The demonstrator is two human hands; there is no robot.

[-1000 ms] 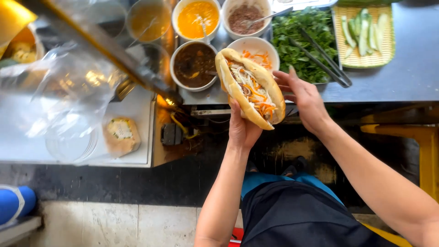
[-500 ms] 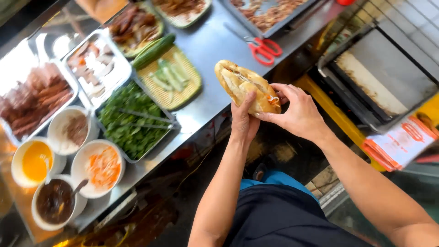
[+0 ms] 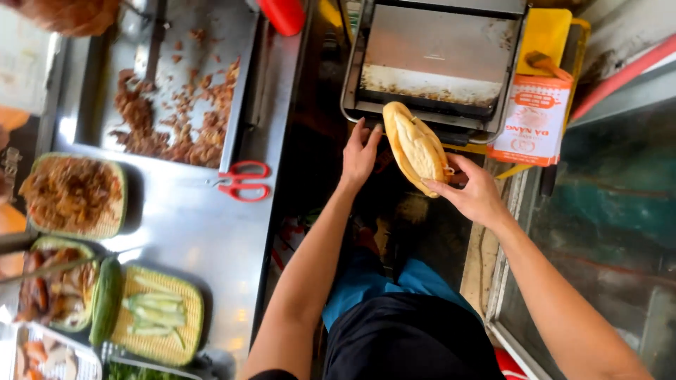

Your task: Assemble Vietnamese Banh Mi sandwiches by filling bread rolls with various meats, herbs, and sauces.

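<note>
The filled baguette (image 3: 417, 148) is held in front of the open metal press (image 3: 429, 63), its long axis running from upper left to lower right in view. The right hand (image 3: 475, 193) grips its lower end; the left hand (image 3: 360, 153) sits open just beside it, perhaps brushing the crust.

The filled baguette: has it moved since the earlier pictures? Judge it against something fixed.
Yes. The filled baguette, held in the right hand, has left the counter's bowls and herb tray and now sits in front of the open metal press, right of the red scissors.
</note>
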